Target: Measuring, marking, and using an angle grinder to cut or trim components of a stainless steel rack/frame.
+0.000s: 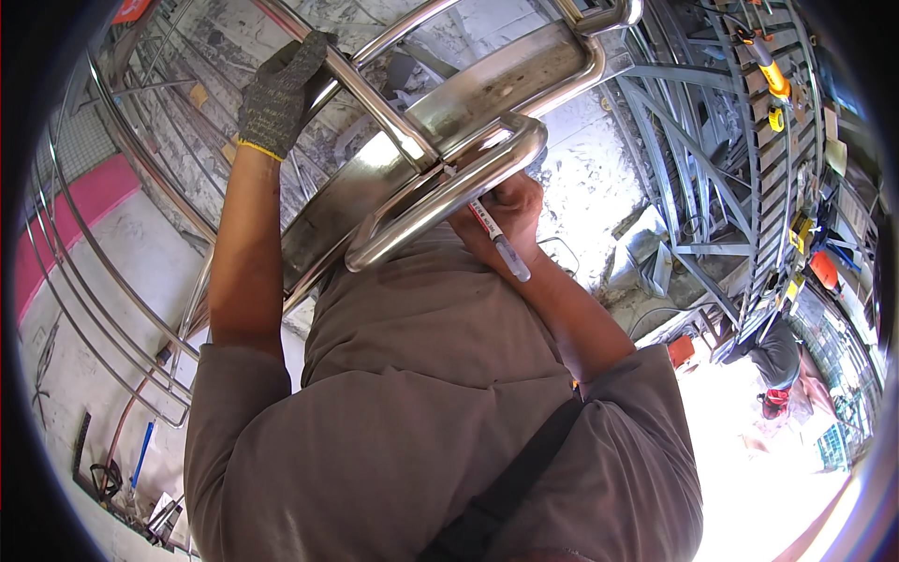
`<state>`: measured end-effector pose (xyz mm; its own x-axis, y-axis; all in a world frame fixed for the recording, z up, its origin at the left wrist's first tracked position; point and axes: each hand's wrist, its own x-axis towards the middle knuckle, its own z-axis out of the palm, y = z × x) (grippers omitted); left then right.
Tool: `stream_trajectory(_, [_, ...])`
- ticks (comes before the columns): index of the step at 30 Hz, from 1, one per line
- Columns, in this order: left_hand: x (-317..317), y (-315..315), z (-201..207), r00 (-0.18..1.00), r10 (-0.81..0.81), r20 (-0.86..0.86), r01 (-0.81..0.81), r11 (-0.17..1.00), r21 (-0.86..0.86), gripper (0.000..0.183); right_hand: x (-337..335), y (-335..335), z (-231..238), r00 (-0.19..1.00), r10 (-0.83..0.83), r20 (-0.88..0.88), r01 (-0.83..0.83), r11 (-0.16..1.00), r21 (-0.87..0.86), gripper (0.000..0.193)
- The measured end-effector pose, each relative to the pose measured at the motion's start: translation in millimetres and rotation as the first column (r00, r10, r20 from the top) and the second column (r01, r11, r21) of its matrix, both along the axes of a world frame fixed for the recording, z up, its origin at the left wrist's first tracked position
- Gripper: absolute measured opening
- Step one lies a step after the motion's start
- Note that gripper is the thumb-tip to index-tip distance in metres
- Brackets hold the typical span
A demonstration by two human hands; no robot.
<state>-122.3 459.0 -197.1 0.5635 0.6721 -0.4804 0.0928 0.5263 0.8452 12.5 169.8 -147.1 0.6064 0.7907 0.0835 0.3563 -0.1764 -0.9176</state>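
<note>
A shiny stainless steel tube frame (382,112) stands in front of me, with bent round tubes and a broad flat metal band. My left hand (283,92), in a dark grey knit glove with a yellow cuff, is closed around one of its straight tubes. Bare and partly behind the looped tube (459,201), my right hand (510,208) grips a white marker pen (489,225). The pen's clear-capped end points down toward my forearm. Its other end reaches up to the joint between the tubes, where the tip is too small to make out.
Grey metal lattice frames (688,159) are piled on the right. A yellow-handled tool (773,79) lies among them. Curved thin metal rods (84,272) stand on the left, near a pink strip (89,211). A person (777,361) is at the far right.
</note>
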Motion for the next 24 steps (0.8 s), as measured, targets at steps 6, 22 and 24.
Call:
stream_trajectory(6, [2.7, -2.7, 4.8, 0.999, 0.035, -0.031, -0.035, 0.999, -0.008, 0.045, -12.7, -4.1, 1.3, 0.944, -0.099, -0.314, 0.128, 0.989, 0.074, 0.024])
stream_trajectory(22, [-30.9, 32.9, 50.9, 0.929, 0.326, -0.173, -0.022, 0.517, 0.856, 0.054, 104.0, -103.2, 82.4, 0.903, -0.299, 0.308, 0.380, 0.890, -0.252, 0.014])
stream_trajectory(24, [-11.5, 15.0, 82.2, 0.949, 0.302, -0.091, -0.087, 0.527, 0.846, 0.055, 138.9, -121.2, 89.8, 0.826, -0.215, 0.521, 0.397, 0.879, -0.265, 0.021])
